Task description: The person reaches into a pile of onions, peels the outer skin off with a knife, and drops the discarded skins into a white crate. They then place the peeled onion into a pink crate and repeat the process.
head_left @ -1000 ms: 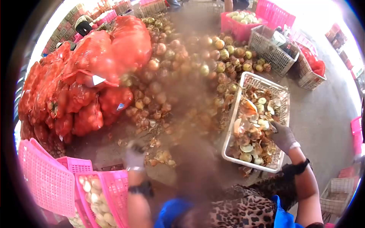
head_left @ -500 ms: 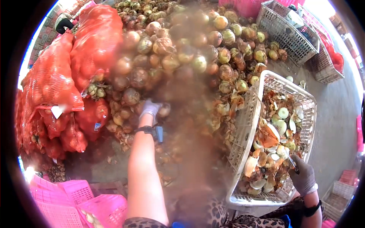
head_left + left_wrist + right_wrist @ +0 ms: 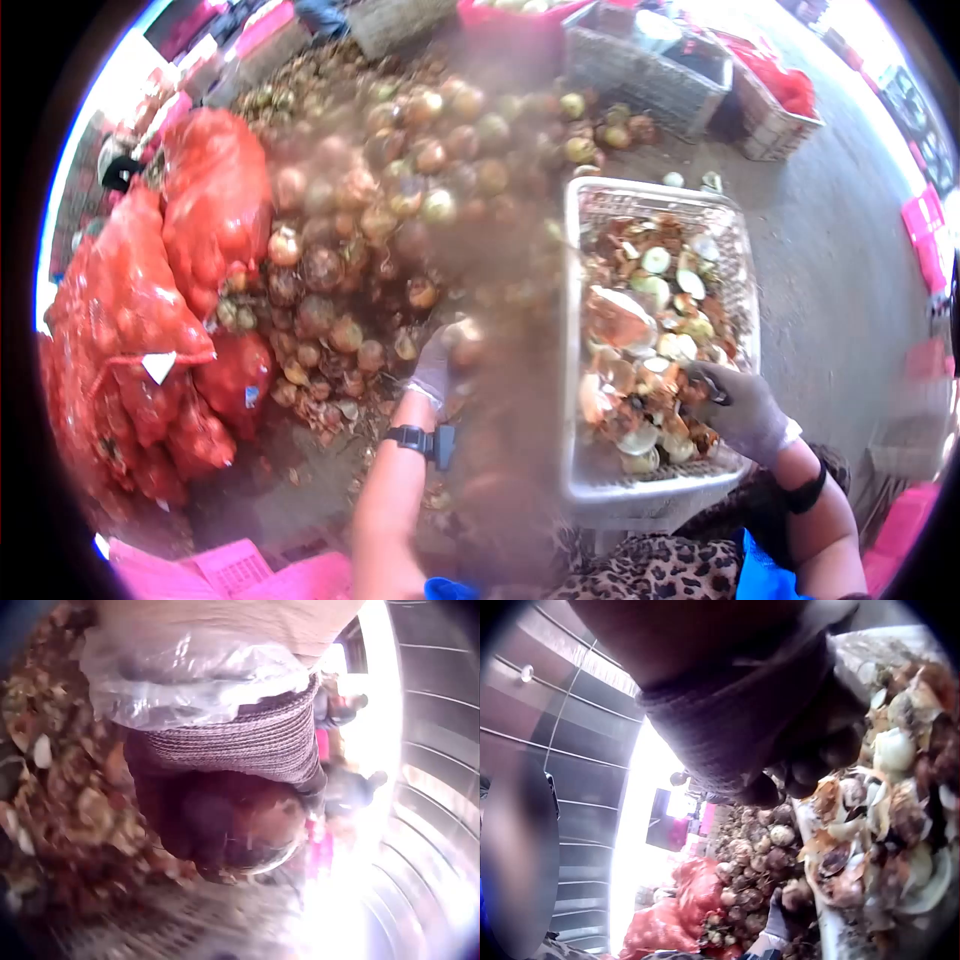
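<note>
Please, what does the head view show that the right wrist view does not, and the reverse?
Only the head view: pink plastic crates at the bottom, the grey concrete floor, and the whole gloved right hand, gripping a small dark tool.
Only the right wrist view: a grey ribbed metal wall and a bright opening beside it.
Both: the pile of brown onions, the red mesh sacks, the white plastic basket of onion peels, and the gloved left hand holding a brown onion.
</note>
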`<state>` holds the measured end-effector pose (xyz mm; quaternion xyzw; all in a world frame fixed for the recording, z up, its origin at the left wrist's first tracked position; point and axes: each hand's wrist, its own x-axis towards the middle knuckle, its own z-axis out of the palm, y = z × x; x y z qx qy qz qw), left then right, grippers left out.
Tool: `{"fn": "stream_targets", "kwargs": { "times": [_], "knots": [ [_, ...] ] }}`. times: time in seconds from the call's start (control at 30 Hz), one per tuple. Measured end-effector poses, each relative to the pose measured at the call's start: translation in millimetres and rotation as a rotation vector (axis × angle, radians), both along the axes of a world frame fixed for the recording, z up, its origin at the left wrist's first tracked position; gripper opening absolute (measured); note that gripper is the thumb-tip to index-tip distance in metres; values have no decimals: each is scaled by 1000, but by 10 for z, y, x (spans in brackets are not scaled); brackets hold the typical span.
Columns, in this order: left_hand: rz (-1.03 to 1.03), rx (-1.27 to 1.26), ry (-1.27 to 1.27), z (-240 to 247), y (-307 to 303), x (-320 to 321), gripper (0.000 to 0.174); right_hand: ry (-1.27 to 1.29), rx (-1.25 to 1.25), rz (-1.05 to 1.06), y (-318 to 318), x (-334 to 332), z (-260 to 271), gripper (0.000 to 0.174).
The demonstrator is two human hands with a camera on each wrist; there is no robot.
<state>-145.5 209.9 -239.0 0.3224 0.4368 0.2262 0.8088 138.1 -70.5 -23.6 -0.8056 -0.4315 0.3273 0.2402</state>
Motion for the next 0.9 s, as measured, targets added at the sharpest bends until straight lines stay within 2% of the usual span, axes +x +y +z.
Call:
{"fn": "stream_targets", "kwargs": {
  "times": [0.03, 0.1, 0.17, 0.23, 0.33, 0.37, 0.4, 0.43, 0.5, 0.57, 0.6, 0.67, 0.7, 0.77, 0.83, 0.87, 0.9],
  "knots": [
    [-98, -36, -224, 130, 16, 131, 63, 107, 57, -5, -66, -63, 75, 40],
    [-245, -17, -157, 1072, -179, 420, 68, 191, 6, 13, -61, -243, 451, 49],
    [-386, -155, -247, 1796, -466, 742, 68, 117, 338, 137, -119, -361, 485, 60],
    [-457, -164, -163, 2403, -878, 1055, 63, -40, 513, 152, -116, -393, 471, 71],
    [-732, 634, 129, 2866, -1296, 1202, 58, 259, 606, 15, -284, -238, 615, 68],
    [-565, 687, 135, 2991, -1477, 1246, 55, 101, 583, 127, -352, -107, 604, 67],
    [-486, 812, 52, 3099, -1642, 1269, 54, -55, 551, 237, -414, 25, 563, 66],
    [-408, 929, -30, 3153, -1779, 1272, 53, -89, 574, 272, -449, 68, 523, 64],
    [-386, 856, -221, 3032, -1917, 1349, 51, -158, 623, 340, -518, 157, 444, 60],
    [-317, 707, -462, 3054, -2346, 1514, 62, -103, 655, 360, -573, 133, 466, 56],
    [-330, 697, -389, 2981, -2388, 1533, 83, -96, 629, 365, -598, 106, 497, 53],
    [-298, 465, -552, 2866, -2335, 1573, 87, -117, 511, 277, -659, 62, 715, 49],
    [-307, 472, -523, 2798, -2276, 1588, 89, -93, 498, 199, -666, 46, 763, 47],
    [-327, 485, -467, 2657, -2155, 1621, 93, 79, 637, -109, -659, 47, 727, 46],
    [-351, 648, -249, 2749, -2214, 1645, 92, 16, 758, -20, -699, 84, 745, 49],
    [-349, 652, -233, 2706, -2165, 1664, 93, 48, 782, 32, -700, 132, 735, 46],
    [-424, 721, -231, 2654, -2100, 1657, 81, 81, 808, 84, -691, 182, 728, 43]
  ]
}}
